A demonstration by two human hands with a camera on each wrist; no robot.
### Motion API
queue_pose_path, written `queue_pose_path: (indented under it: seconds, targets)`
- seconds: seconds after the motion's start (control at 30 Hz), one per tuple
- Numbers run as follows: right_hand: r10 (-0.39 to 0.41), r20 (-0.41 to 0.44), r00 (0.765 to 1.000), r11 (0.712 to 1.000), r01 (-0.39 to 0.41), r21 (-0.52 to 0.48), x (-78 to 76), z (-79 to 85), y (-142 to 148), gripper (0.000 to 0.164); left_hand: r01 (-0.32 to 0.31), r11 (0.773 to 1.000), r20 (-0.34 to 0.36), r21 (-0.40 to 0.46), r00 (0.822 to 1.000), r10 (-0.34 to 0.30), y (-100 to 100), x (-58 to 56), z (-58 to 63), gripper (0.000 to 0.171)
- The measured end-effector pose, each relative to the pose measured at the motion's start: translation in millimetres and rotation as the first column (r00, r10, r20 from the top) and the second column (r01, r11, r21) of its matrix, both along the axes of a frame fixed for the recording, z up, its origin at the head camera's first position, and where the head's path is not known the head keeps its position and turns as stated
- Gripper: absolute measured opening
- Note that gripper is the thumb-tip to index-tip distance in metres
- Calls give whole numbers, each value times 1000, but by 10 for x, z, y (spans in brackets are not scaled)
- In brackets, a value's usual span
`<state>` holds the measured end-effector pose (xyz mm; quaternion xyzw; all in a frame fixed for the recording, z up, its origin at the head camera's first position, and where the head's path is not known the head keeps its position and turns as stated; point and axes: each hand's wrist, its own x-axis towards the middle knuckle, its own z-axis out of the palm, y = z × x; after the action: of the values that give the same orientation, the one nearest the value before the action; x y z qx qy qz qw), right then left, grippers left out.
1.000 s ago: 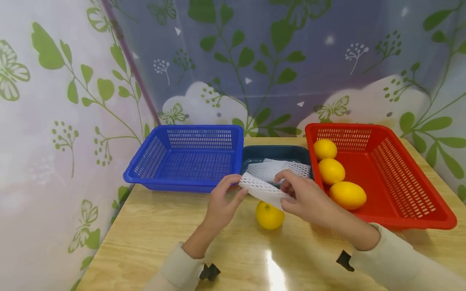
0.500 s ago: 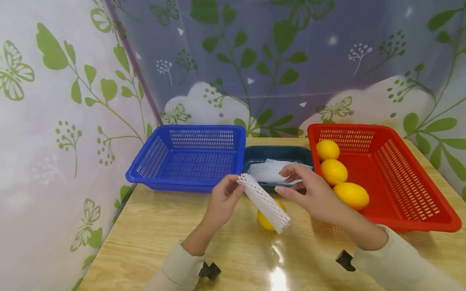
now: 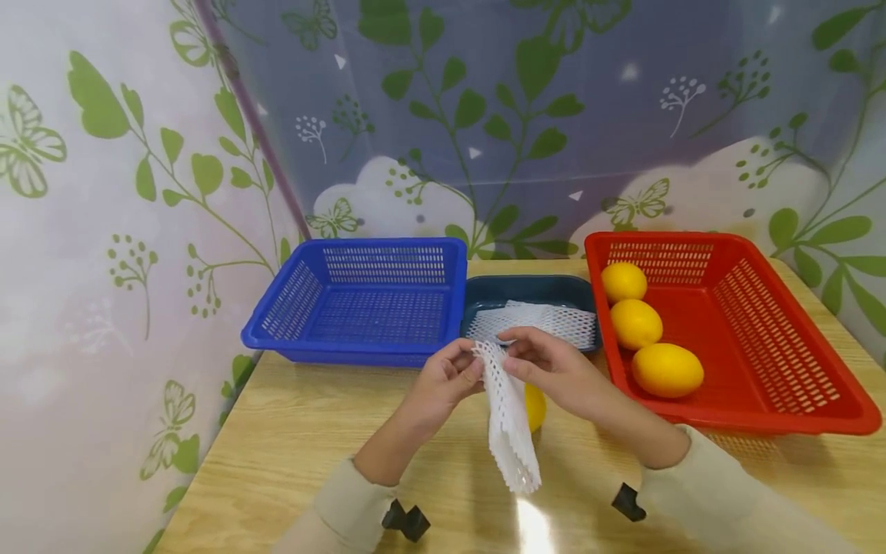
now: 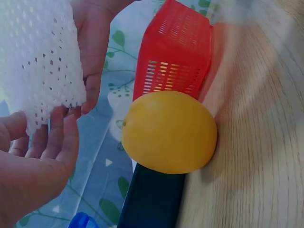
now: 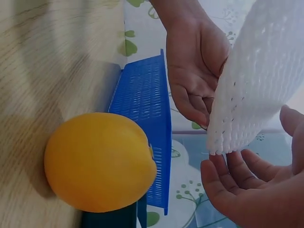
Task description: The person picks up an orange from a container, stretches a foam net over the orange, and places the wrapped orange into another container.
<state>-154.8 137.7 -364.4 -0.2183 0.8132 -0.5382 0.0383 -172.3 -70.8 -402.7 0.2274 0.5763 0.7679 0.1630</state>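
Observation:
A white foam net sleeve (image 3: pixel 508 438) hangs down from both hands, its upper end pinched between the fingers and thumb of the left hand (image 3: pixel 439 388). At the same upper end, the right hand (image 3: pixel 564 381) holds the other side of the mesh with thumb and fingertips. Behind the hanging sleeve a round yellow fruit (image 3: pixel 535 408) sits on the table, partly hidden in the head view. Both wrist views show the fruit (image 4: pixel 168 133) whole and apart from the hands. Mesh hides some of the fingertips.
A blue basket (image 3: pixel 353 358) stands at the left. Between it and the red basket (image 3: pixel 782 423) sits a dark green tray (image 3: pixel 529 286) with more white foam nets (image 3: pixel 547 319). Several yellow fruits (image 3: pixel 667 371) line the red basket's left side. A patterned curtain stands behind.
The sleeve has swung from slanting rightward to hanging nearly straight down. The right hand let go of its far end, then moved left and took hold of the upper end beside the left hand.

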Motion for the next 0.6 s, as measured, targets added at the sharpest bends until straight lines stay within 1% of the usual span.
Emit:
queue_pose_path:
  seconds: [0.17, 0.27, 0.43, 0.53, 0.6]
  targets:
    - [1, 70, 998, 1000, 0, -16, -9, -38, 4, 41, -18, 994, -11, -106, 1000, 17, -10, -29, -18, 22]
    - [-4, 125, 992, 999, 9, -37, -5, -87, 37, 37, -33, 989, -17, -147, 999, 31, 0, -42, -42, 25]
    - [3, 220, 976, 995, 20, -103, -9, -193, 95, 24, -45, 988, -5, -149, 999, 45, 33, -49, -86, 19]
    - [8, 244, 970, 988, 30, -153, 3, -225, 114, 22, -45, 989, 19, -140, 999, 48, 55, -50, -104, 18]
    - [9, 266, 964, 978, 46, -203, 17, -232, 122, 22, -50, 989, 40, -137, 998, 56, 67, -50, -106, 20]
